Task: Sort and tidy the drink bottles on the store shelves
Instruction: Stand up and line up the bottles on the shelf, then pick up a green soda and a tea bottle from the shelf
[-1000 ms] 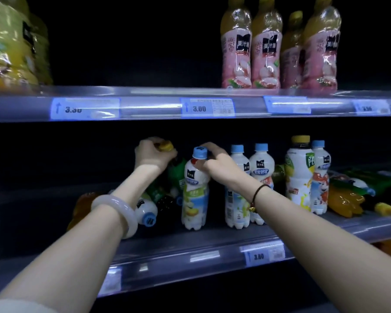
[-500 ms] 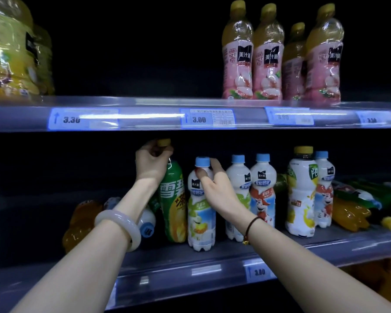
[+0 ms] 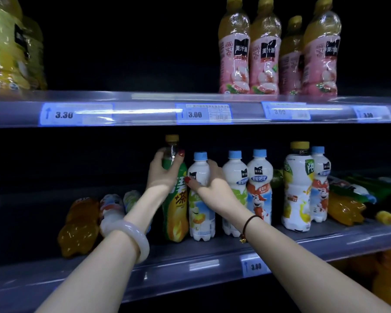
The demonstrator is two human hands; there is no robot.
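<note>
Since half a second ago the left hand has slid from the yellow cap down to the neck of the green tea bottle and grips it there. That bottle stands upright at frame centre on the middle shelf. The right hand has dropped lower on the white bottle just right of it, fingers curled round its shoulder.

Count, middle shelf: four upright blue-capped white bottles, the held one included; one taller yellow-capped bottle stands between the third and fourth. At least three fallen bottles lie at lower left. Orange and green bottles lie at right, number unclear.

Count, upper shelf: four pink-label bottles at upper right; yellow bottles at upper left, blurred. Four price tags sit on its rail.

Shelves are grey with clear plastic rails, and the recess behind is dark.
</note>
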